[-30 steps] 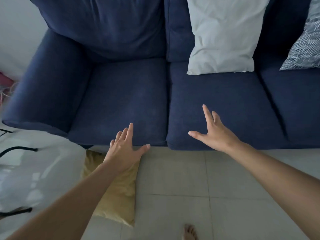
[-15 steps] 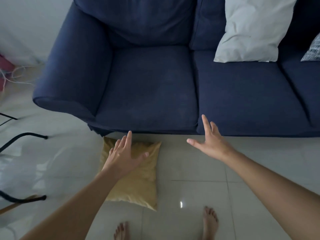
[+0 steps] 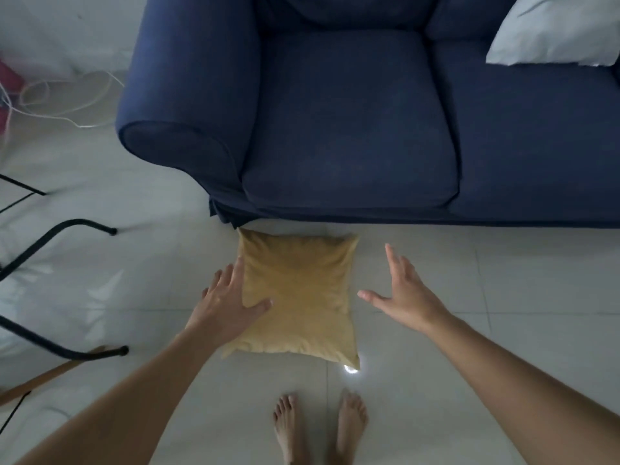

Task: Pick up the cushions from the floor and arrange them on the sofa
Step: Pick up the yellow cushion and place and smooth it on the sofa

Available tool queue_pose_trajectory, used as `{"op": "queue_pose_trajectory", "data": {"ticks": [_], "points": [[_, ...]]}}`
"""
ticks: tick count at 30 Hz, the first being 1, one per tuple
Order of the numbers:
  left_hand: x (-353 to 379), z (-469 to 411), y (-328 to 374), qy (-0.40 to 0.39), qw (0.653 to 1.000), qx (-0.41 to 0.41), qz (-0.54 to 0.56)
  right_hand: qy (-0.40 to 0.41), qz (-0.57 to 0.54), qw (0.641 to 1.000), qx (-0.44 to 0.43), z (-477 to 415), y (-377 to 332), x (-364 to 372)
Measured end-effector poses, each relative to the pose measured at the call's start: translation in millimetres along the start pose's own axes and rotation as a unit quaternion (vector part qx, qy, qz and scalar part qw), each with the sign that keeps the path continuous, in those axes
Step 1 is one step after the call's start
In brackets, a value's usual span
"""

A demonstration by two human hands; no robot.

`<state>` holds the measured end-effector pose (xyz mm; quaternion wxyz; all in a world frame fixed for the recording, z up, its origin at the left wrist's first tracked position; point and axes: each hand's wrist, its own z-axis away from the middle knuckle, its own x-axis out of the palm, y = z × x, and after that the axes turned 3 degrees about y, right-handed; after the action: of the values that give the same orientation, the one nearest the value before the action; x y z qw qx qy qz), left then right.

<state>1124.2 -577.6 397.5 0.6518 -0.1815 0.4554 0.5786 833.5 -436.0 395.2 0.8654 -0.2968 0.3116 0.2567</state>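
A mustard-yellow cushion (image 3: 298,297) lies flat on the pale tiled floor (image 3: 503,280), its far edge just in front of the skirt of a navy blue sofa (image 3: 349,129), below the seat next to the sofa's rolled armrest. The left hand (image 3: 228,298) is spread open at the cushion's left edge, the thumb lying across the fabric and the fingers running along the side; whether it presses or grips cannot be told. The right hand (image 3: 404,295) is open with fingers straight and thumb out, just beside the cushion's right edge and holding nothing. A white pillow (image 3: 550,31) leans on the sofa's next seat, at the top right. Two bare feet (image 3: 318,427) stand on the floor near the cushion's near edge. Black metal chair legs (image 3: 63,229) and loose pale cords (image 3: 60,102) lie on the floor well to the left.
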Motion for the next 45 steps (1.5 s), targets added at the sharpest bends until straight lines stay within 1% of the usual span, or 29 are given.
{"op": "queue_pose_trajectory", "data": {"ticks": [4, 10, 12, 17, 19, 22, 25, 28, 32, 38, 45], "points": [[41, -27, -28, -0.022, 1.0, -0.012, 0.001, -0.023, 0.0, 1.0, 0.009, -24, 9, 52], [132, -95, -68, -0.04, 0.999, -0.014, 0.01, -0.048, -0.018, 0.998, 0.021, -97, 37, 145], [163, -124, -84, -0.045, 0.998, -0.034, 0.02, -0.05, -0.026, 0.998, 0.019, -130, 49, 176], [232, -193, -130, -0.077, 0.988, -0.121, 0.061, -0.065, -0.036, 0.997, 0.037, -216, 82, 243], [253, -215, -147, -0.083, 0.982, -0.138, 0.096, -0.076, -0.07, 0.994, 0.045, -245, 96, 266], [279, -233, -165, -0.084, 0.973, -0.155, 0.149, -0.108, -0.165, 0.98, 0.035, -272, 109, 294], [290, -235, -167, -0.054, 0.973, -0.133, 0.178, -0.109, -0.211, 0.971, 0.005, -281, 110, 309], [278, -215, -151, -0.029, 0.981, -0.083, 0.173, -0.099, -0.229, 0.968, -0.031, -261, 103, 298], [236, -167, -113, -0.041, 0.985, -0.068, 0.155, -0.114, -0.239, 0.964, -0.036, -203, 97, 244], [134, -98, -43, -0.057, 0.986, -0.041, 0.152, -0.086, -0.242, 0.966, -0.032, -107, 82, 128], [12, -56, 35, -0.02, 0.988, 0.001, 0.156, -0.035, -0.222, 0.973, -0.052, -40, 54, -6]]}}
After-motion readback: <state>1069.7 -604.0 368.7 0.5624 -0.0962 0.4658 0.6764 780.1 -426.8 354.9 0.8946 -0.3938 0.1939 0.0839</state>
